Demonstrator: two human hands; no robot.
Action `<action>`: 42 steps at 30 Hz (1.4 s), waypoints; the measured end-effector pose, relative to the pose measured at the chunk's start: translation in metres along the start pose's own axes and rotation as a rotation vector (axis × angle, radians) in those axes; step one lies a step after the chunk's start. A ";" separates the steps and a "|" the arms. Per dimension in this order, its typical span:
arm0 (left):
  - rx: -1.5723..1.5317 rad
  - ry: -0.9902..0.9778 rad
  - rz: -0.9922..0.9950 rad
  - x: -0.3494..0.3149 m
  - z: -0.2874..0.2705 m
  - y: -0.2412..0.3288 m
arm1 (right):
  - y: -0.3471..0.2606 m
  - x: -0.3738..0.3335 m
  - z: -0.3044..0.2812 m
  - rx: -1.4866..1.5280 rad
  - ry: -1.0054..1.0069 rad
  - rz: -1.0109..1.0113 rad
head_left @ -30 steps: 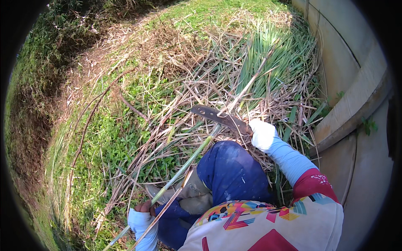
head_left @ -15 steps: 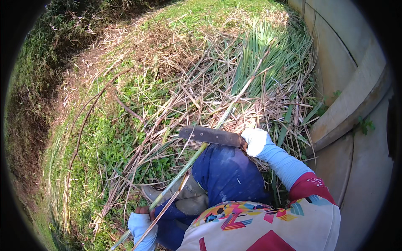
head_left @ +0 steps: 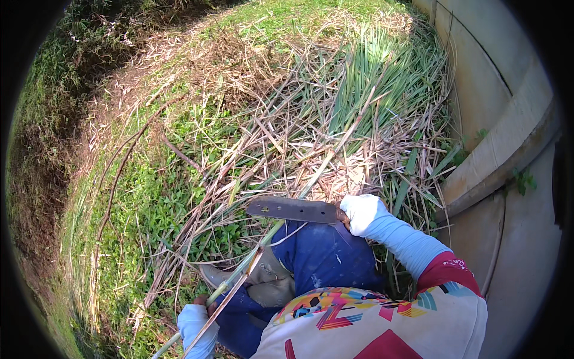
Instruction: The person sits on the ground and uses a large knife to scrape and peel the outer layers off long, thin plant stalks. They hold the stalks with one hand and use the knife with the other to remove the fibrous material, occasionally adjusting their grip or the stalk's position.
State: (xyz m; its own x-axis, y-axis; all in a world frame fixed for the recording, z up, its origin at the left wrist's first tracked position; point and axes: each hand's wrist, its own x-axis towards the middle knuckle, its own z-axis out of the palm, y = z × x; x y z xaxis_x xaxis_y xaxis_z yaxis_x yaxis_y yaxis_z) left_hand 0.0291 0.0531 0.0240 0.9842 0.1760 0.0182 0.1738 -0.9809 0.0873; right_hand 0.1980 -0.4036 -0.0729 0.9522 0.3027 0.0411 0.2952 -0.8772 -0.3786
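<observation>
A broad, dark, blunt-ended machete blade (head_left: 287, 209) lies across a long green stalk (head_left: 246, 263) just above my bent knee. My right hand (head_left: 353, 214), in a pale blue sleeve with a white cuff, is closed round the knife's handle, which the hand mostly hides. Down at the lower left, my left hand (head_left: 203, 303) grips the stalk's near part. From there the stalk slants up and away to the right, past the blade. A brown dry leaf strip (head_left: 224, 305) hangs along the stalk beside my left hand.
Cut green leaves (head_left: 373, 84) are heaped at the far right over dry straw (head_left: 281, 134). A concrete wall (head_left: 496, 221) with a sloping ledge borders the right. Low green weeds (head_left: 158, 203) and a bent brown branch (head_left: 122, 170) lie left. My boot (head_left: 269, 284) rests below the knee.
The machete and my right hand have come nearer to my body and slightly left along the stalk. My left hand has shifted a little left with the stalk.
</observation>
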 end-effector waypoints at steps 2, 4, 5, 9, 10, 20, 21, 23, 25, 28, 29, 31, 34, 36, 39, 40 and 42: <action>-0.066 0.057 0.042 0.001 0.003 -0.002 | 0.004 -0.005 0.000 -0.062 -0.015 -0.095; -0.024 0.070 0.131 -0.001 -0.001 -0.012 | 0.021 0.007 -0.012 -0.108 -0.134 0.158; 0.000 0.084 0.138 -0.003 -0.002 -0.017 | 0.043 0.011 -0.007 -0.041 -0.021 0.285; 0.034 0.080 0.199 -0.003 -0.004 -0.014 | 0.094 0.022 -0.010 -0.055 0.311 0.482; 0.018 0.094 0.230 -0.003 -0.002 -0.015 | 0.104 0.023 -0.008 -0.068 0.325 0.491; 0.021 0.478 0.324 -0.004 0.007 -0.040 | 0.038 0.000 -0.008 -0.044 0.057 0.129; 0.006 0.528 0.380 -0.004 0.006 -0.046 | 0.050 0.008 -0.011 0.103 0.082 0.324; -0.008 0.608 0.417 -0.003 0.010 -0.055 | 0.080 0.016 -0.012 0.101 0.230 0.515; 0.023 0.649 0.420 -0.006 0.012 -0.061 | 0.090 0.018 -0.017 0.018 0.341 0.523; 0.077 0.733 0.398 -0.008 0.012 -0.061 | 0.086 0.011 0.012 0.180 0.162 0.304; 0.089 0.731 0.398 -0.010 0.011 -0.059 | 0.067 0.004 0.006 0.137 0.107 0.216; 0.113 0.730 0.410 -0.010 0.007 -0.057 | 0.019 -0.004 -0.015 -0.090 0.022 0.076; 0.071 0.706 0.387 -0.013 0.014 -0.058 | 0.031 0.009 -0.005 -0.057 -0.010 0.201; 0.037 0.685 0.402 -0.013 0.015 -0.060 | 0.077 0.021 0.031 0.393 0.124 0.458; 0.013 0.569 0.366 -0.020 0.013 -0.066 | 0.062 0.030 0.010 0.084 0.275 0.600; -0.001 0.545 0.351 -0.022 0.013 -0.068 | 0.056 0.029 0.010 0.086 0.220 0.494; -0.015 0.484 0.316 -0.027 0.010 -0.066 | 0.040 0.018 0.014 0.099 0.097 0.278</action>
State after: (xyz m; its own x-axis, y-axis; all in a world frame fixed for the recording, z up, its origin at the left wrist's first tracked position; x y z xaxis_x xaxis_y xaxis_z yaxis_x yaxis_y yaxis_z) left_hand -0.0086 0.1118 0.0080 0.8606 -0.1038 0.4986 -0.1299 -0.9914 0.0177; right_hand 0.2260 -0.4282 -0.1005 0.9998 0.0150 0.0097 0.0178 -0.8795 -0.4755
